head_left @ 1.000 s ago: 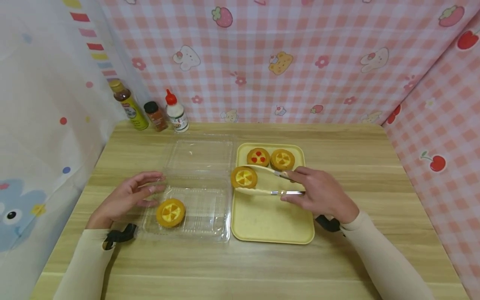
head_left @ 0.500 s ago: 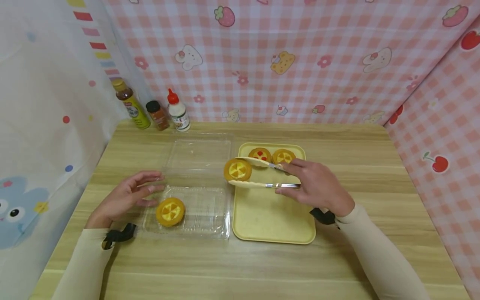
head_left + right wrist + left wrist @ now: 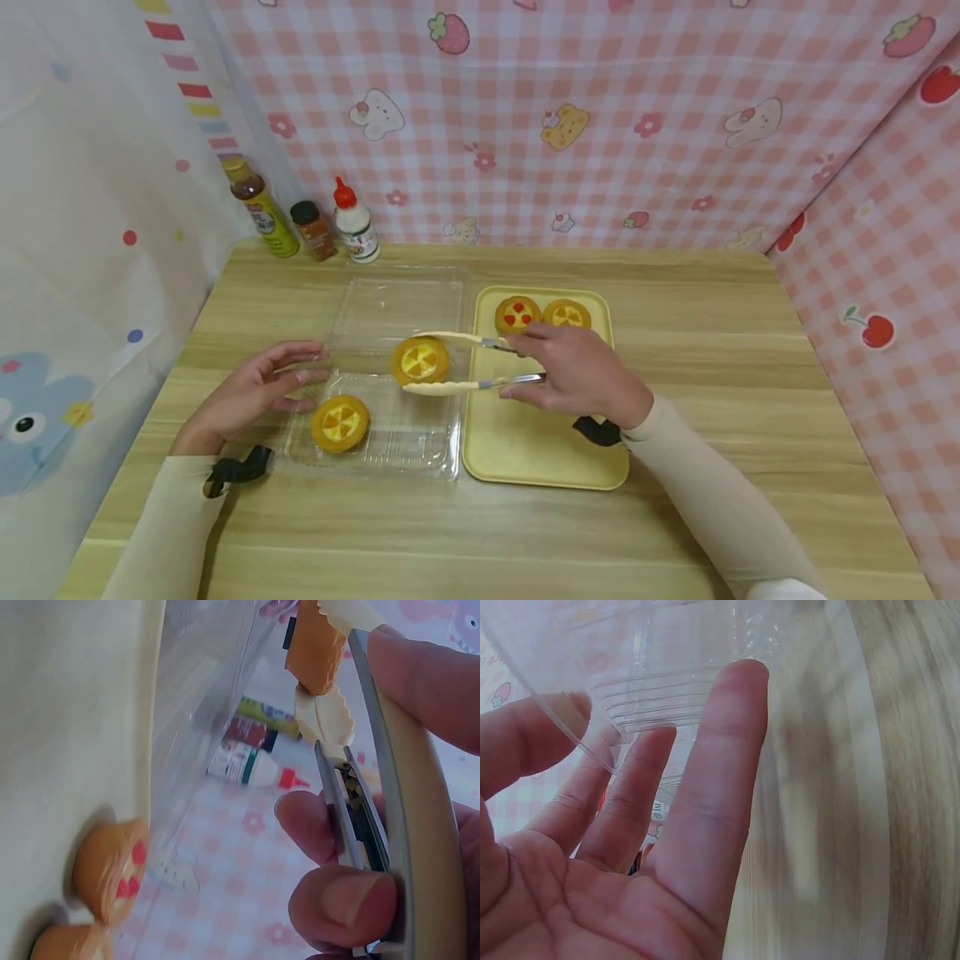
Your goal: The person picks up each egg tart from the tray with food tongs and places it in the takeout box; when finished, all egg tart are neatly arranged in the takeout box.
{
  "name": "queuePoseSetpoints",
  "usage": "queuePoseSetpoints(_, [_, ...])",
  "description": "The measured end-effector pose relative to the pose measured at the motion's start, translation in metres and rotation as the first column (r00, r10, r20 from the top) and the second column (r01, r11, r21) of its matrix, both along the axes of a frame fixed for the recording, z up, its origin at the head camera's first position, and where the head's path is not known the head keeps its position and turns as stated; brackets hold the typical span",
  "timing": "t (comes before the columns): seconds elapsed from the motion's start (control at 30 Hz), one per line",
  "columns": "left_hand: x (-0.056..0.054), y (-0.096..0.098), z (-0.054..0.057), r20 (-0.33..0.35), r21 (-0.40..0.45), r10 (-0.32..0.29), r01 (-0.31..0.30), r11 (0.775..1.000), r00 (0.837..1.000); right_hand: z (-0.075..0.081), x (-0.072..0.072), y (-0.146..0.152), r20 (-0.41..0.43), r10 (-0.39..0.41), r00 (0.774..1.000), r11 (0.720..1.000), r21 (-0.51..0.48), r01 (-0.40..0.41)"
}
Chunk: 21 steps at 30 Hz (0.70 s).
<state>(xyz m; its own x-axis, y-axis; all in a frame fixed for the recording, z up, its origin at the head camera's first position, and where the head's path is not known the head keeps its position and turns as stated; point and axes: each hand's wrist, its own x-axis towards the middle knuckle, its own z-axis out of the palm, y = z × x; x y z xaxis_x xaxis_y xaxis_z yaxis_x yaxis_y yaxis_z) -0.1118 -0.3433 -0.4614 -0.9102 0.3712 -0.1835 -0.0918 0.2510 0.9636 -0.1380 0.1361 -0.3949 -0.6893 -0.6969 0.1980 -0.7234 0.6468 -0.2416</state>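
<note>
My right hand [image 3: 573, 375] grips cream-tipped tongs [image 3: 465, 362], which clamp a round tart with a yellow centre [image 3: 421, 360] in the air over the clear plastic clamshell box [image 3: 420, 446]. In the right wrist view the tongs [image 3: 375, 787] and the held tart [image 3: 315, 645] show close up. A second yellow tart [image 3: 341, 423] lies in the box's front half. My left hand [image 3: 251, 392] rests flat and open against the box's left edge; its fingers [image 3: 712, 780] touch the clear plastic [image 3: 660, 667]. Two more tarts, one with red hearts [image 3: 517, 315] and one yellow [image 3: 567, 314], sit on the yellow tray [image 3: 540, 450].
A sauce bottle [image 3: 261, 208], a small spice jar [image 3: 312, 231] and a white squeeze bottle with a red cap [image 3: 356, 222] stand at the table's back left. Patterned cloth walls close in the wooden table [image 3: 712, 333] on three sides.
My right hand has lifted the tongs with the yellow tart off the tray and carried it left, over the clamshell box. My left hand has stayed put.
</note>
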Motion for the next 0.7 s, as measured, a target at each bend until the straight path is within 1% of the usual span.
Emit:
queuePoseSetpoints(0.2, [0.000,0.003,0.001,0.026,-0.023,0.013,-0.012,1.000,1.000,-0.006,-0.002,-0.022,-0.019,0.033,0.999,0.998,0.053,-0.032])
queuePoseSetpoints(0.37, [0.000,0.004,0.001,0.043,-0.034,0.018,-0.016,0.999,0.999,-0.012,-0.001,-0.037,-0.016,0.047,0.999,0.994,0.101,-0.045])
queuePoseSetpoints(0.7, [-0.001,0.002,0.002,0.050,-0.027,0.023,-0.021,0.999,0.998,-0.011,-0.001,-0.063,-0.034,0.058,0.998,0.977,0.208,-0.049])
